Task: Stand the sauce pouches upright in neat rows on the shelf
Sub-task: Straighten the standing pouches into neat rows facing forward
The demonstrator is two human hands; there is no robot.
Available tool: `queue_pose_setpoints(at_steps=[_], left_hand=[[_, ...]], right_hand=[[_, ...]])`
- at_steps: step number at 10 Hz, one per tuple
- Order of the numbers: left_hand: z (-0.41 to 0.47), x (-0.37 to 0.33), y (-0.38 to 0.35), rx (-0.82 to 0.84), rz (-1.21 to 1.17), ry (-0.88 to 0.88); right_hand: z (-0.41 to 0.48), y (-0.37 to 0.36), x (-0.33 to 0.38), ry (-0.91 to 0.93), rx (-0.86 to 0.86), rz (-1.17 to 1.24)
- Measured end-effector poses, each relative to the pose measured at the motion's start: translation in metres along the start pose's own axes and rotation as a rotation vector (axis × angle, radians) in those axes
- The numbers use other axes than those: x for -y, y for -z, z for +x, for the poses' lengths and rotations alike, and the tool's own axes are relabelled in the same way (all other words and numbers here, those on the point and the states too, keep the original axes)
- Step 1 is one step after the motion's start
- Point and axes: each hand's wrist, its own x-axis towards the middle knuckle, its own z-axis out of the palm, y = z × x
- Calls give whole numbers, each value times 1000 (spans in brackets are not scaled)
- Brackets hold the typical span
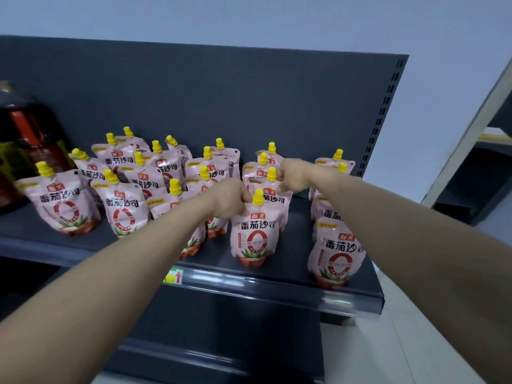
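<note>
Both hands [231, 196] gripping pouches [253, 231], shelf [277, 289]

Pink sauce pouches [253, 234] with yellow caps [258, 197] and red rings; dark grey shelf [299, 245].

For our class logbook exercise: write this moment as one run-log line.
left hand: gripping front pouch top | right hand: pinching pouch behind | pouches upright, rows uneven | shelf
</note>
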Motion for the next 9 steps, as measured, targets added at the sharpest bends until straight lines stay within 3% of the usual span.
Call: queue_pose_setpoints(at_steps=[2,4,6,8,9], left_hand=[[-1,-1,-1,119,-64,-32],[2,3,-2,130,-110,-37],[3,4,-3,121,-120,-38],[-3,3,17,250,-130,-63],[-2,3,32,129,-260,-28]], right_hand=[[6,-6,2,-52,6,58],[8,-8,5,-96,-42,202],[13,-8,-2,-101,17,261],[5,-3,-2,-48,71,280],[3,6,-5,-57,79,304]])
